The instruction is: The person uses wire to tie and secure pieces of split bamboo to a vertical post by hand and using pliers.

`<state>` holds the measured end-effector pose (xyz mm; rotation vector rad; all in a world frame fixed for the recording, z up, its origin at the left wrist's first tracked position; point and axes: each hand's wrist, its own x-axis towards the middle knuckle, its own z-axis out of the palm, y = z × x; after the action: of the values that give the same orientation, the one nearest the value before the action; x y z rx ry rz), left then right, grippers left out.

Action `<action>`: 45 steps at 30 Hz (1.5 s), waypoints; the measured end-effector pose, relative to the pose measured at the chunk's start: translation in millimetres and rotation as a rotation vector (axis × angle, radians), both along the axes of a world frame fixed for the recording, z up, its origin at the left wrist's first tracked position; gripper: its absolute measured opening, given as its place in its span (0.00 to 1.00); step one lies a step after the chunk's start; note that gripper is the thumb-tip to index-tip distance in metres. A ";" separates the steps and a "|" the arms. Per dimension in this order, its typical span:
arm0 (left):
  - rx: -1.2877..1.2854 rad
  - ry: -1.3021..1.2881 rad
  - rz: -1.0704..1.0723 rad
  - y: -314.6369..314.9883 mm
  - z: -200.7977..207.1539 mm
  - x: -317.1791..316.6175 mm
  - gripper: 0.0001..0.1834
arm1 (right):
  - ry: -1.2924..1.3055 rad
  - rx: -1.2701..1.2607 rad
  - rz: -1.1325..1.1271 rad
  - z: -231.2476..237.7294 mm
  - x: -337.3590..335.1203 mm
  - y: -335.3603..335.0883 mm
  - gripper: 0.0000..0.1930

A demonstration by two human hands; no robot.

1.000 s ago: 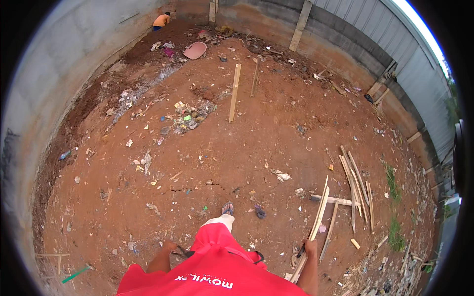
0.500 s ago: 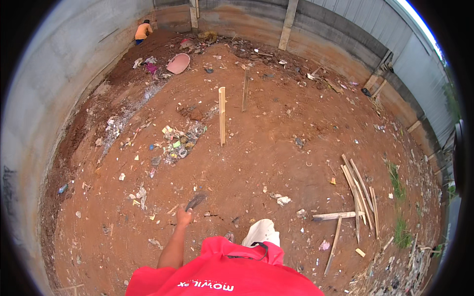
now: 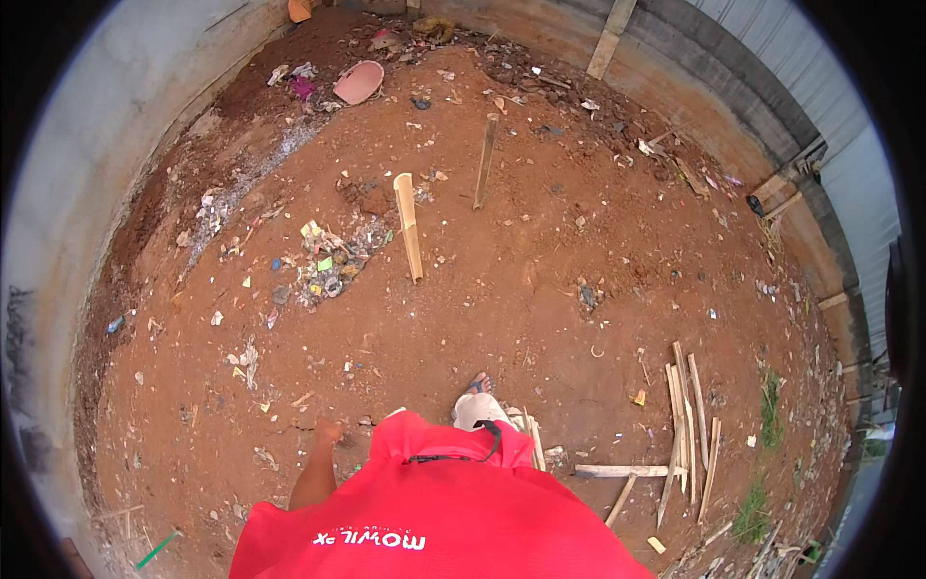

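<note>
My left hand [image 3: 330, 430] hangs low over the soil, left of my red shirt. Its fingers are too small and blurred to make out, and no held thing shows clearly. My right hand is out of sight. Pale wooden strips [image 3: 532, 442] stick out beside my light trouser leg [image 3: 475, 411]; what holds them, if anything, is hidden by the shirt. My sandalled foot [image 3: 479, 384] is on the ground. Ahead stands a split bamboo stake [image 3: 408, 232], leaning slightly, with a darker wooden stake [image 3: 485, 162] behind it to the right.
Loose wooden strips [image 3: 687, 425] lie at the right. A rubbish patch [image 3: 333, 265] spreads left of the stakes. Farther off are a pink basin-like thing [image 3: 359, 83] and part of a person in orange [image 3: 300, 10]. A concrete wall [image 3: 72, 193] bounds the left.
My view has shifted forward and the stakes sit nearer. A foot has come into view ahead of my shirt. The dark thing that was in my left hand no longer shows clearly.
</note>
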<state>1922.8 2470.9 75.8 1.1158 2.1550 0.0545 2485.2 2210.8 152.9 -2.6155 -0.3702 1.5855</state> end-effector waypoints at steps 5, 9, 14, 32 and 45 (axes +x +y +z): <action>-0.055 -0.068 0.016 13.3 20.3 54.5 0.23 | -0.195 -0.027 0.319 8.0 182.1 138.8 0.24; -0.260 -0.464 0.054 66.5 62.6 149.3 0.33 | -0.349 0.237 0.269 19.9 300.2 247.9 0.18; -0.560 -0.441 -0.102 185.8 141.0 234.8 0.58 | -0.245 0.367 0.204 41.1 305.6 365.5 0.17; -0.554 -0.262 -0.383 456.2 131.9 502.3 0.36 | 0.126 -0.035 0.202 20.9 378.4 560.7 0.16; -0.391 -0.186 0.150 420.0 267.0 682.9 0.32 | 0.117 0.114 0.993 -33.9 509.6 845.2 0.17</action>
<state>2605.7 2890.9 342.8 0.6962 1.9691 -0.1810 2994.8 3055.9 119.0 -2.3092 -1.8852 1.7829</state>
